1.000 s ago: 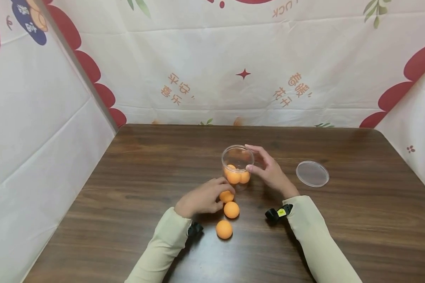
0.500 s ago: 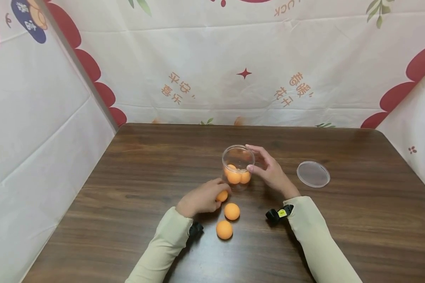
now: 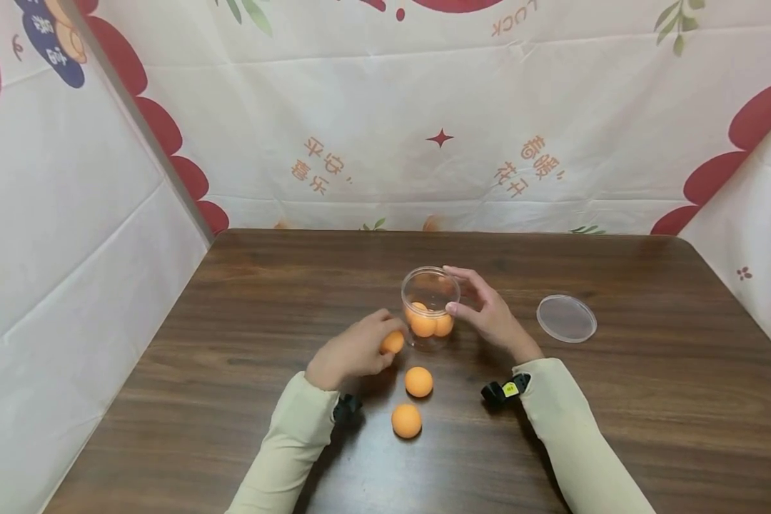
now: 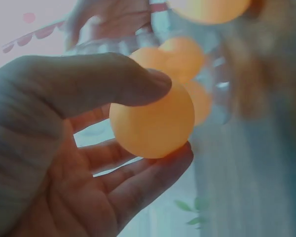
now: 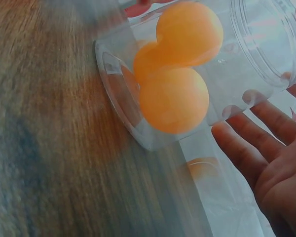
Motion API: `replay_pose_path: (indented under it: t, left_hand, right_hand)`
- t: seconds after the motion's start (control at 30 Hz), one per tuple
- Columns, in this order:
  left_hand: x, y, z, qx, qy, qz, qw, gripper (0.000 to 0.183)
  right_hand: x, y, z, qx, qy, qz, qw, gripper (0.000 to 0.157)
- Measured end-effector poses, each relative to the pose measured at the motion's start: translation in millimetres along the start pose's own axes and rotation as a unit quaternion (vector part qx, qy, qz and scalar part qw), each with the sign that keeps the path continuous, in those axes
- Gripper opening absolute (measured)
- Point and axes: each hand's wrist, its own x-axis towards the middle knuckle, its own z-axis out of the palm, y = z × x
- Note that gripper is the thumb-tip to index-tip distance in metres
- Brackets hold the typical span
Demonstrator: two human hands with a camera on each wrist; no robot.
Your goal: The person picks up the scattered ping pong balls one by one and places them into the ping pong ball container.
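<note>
My left hand pinches an orange ping-pong ball between thumb and fingers, just left of a clear plastic jar. The jar stands upright without its lid, and 3 orange balls lie at its bottom. My right hand holds the jar's right side near the rim, thumb in front and fingers behind. In front of the jar, two more ping-pong balls lie on the table, a farther ball and a nearer ball.
A clear round lid lies flat on the brown wooden table, right of my right hand. White printed cloth hangs behind the table and along its sides.
My left hand has picked the ball up off the table and moved it left and up, beside the jar. My right hand and the jar stay in place.
</note>
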Motion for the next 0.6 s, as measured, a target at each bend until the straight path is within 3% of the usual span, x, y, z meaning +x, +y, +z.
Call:
replay_pose_path:
  t: [0.2,0.43,0.6]
  left_hand:
    - [-1.5,0.6,-15.5,-0.010,0.059,0.020,0.9980,0.033]
    - [-1.9,4.8,-28.0,-0.022,0.100,0.023,0.9945,0.031]
    - [0.8,8.5,-33.6,-0.008,0.160,0.055,0.9856,0.033]
  right_hand:
    - [-0.6,-0.6,-0.9,-0.002,0.000,0.003,1.000,0.058]
    - [-1.4,-2.8,-1.3,-0.002,0.003,0.008,1.000,0.058]
    - [-1.5,-2.3,0.5,-0.005,0.003,-0.002,1.000,0.058]
